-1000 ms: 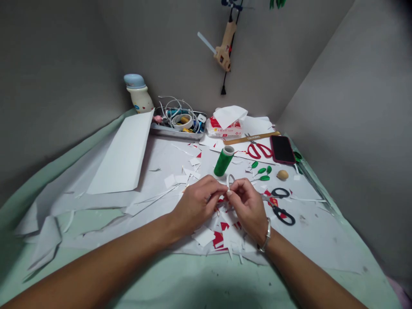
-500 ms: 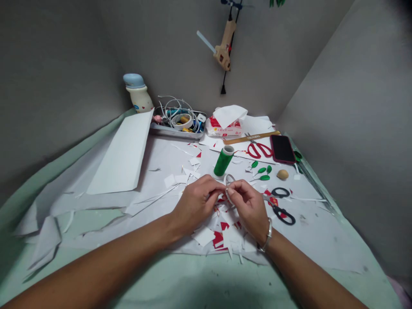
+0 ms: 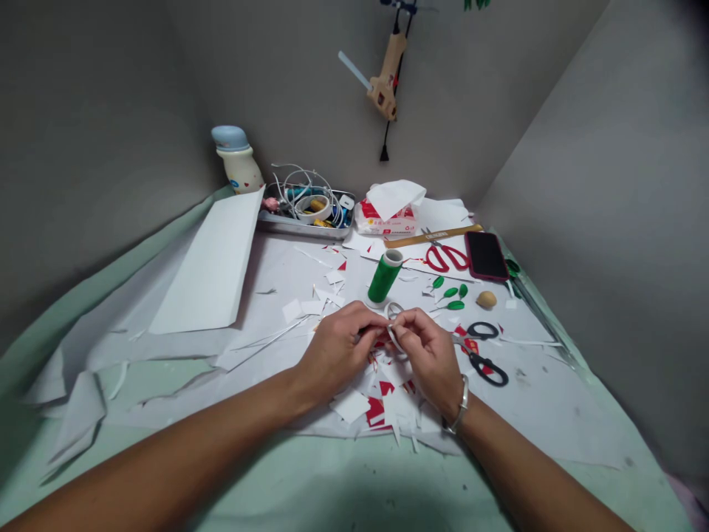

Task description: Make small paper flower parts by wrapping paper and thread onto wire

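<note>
Paper strip [image 3: 389,310] is pinched by the left hand [image 3: 337,355] and right hand [image 3: 429,356]; metal tray [image 3: 299,227] holds cables [image 3: 291,191], tape [image 3: 311,210].

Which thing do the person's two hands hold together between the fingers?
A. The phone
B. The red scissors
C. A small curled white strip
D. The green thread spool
C. The small curled white strip sits between the fingertips of the left hand and the right hand.
</note>
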Action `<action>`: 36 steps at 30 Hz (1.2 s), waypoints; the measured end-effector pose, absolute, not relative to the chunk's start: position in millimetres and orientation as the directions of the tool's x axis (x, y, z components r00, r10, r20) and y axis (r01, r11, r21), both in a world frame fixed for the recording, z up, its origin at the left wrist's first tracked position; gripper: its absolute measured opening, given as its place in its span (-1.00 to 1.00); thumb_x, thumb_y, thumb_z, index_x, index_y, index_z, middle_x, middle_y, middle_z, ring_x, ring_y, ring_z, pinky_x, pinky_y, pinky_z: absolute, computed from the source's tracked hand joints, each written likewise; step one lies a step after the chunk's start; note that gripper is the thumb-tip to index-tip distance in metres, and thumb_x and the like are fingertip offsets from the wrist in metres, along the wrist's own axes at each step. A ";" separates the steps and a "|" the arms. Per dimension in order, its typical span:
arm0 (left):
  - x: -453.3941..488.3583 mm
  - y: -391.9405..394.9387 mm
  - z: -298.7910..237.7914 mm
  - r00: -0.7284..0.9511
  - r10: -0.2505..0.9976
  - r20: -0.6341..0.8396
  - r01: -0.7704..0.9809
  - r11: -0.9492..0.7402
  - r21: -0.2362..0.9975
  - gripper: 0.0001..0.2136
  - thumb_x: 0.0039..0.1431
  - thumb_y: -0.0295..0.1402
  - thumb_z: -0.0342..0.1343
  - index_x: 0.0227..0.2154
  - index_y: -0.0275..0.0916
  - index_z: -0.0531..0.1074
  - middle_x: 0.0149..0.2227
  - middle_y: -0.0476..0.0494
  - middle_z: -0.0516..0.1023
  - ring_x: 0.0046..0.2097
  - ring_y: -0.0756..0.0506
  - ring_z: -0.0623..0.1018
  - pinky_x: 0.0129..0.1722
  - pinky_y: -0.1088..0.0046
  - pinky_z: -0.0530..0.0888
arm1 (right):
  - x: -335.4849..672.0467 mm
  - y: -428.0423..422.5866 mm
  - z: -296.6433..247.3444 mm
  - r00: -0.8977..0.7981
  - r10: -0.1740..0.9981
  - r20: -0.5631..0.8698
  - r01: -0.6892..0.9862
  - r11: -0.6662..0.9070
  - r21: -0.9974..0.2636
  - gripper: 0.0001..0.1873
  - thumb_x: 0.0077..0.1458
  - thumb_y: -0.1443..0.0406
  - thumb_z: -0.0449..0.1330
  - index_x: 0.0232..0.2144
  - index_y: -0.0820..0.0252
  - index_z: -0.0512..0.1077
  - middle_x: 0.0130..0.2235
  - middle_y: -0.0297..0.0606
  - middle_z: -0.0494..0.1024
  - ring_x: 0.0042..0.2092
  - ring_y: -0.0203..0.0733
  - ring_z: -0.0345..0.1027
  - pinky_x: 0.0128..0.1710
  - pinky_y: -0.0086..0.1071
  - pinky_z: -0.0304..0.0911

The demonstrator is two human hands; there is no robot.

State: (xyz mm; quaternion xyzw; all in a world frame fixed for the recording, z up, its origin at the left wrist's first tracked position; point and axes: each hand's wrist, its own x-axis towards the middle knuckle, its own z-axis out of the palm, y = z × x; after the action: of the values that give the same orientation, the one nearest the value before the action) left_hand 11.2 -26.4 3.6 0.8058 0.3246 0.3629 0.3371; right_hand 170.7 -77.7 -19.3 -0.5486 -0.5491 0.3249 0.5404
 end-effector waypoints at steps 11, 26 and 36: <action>13.3 -27.6 6.3 0.509 0.797 0.324 0.305 -0.519 0.799 -0.88 0.17 -0.46 0.11 -0.31 -0.22 0.55 -0.31 -0.11 0.56 -0.25 -0.06 0.53 -0.22 0.37 0.44 | 169.3 -76.8 -14.0 0.183 0.929 0.320 0.374 0.236 -0.897 -0.90 0.14 0.33 0.11 -0.40 0.15 0.41 -0.41 -0.35 0.48 -0.36 -0.24 0.32 -0.33 -0.37 0.23; 14.2 -27.5 0.5 0.533 0.771 0.349 0.379 -0.586 0.716 -0.88 0.15 -0.49 0.06 -0.38 -0.25 0.50 -0.35 -0.09 0.52 -0.33 -0.02 0.48 -0.30 0.40 0.41 | 167.0 -77.4 -11.4 0.125 0.835 0.535 0.566 0.383 -0.730 -0.87 0.15 0.41 0.10 -0.44 0.17 0.38 -0.43 -0.34 0.39 -0.36 -0.25 0.27 -0.32 -0.37 0.18; 12.6 -24.2 1.3 0.493 0.767 0.411 0.361 -0.610 0.705 -0.90 0.14 -0.53 0.09 -0.38 -0.25 0.49 -0.37 -0.06 0.52 -0.33 0.00 0.49 -0.31 0.45 0.41 | 173.0 -84.0 -10.7 0.147 0.872 0.467 0.455 0.360 -0.815 -0.75 0.22 0.30 0.06 -0.52 0.15 0.29 -0.50 -0.39 0.28 -0.44 -0.27 0.17 -0.39 -0.36 0.11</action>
State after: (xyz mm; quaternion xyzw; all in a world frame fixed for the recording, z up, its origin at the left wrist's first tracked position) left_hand 12.6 -24.2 1.3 0.8187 0.3446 0.3672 0.2761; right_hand 173.0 -84.0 -10.7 -0.5318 -0.6238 0.1934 0.5391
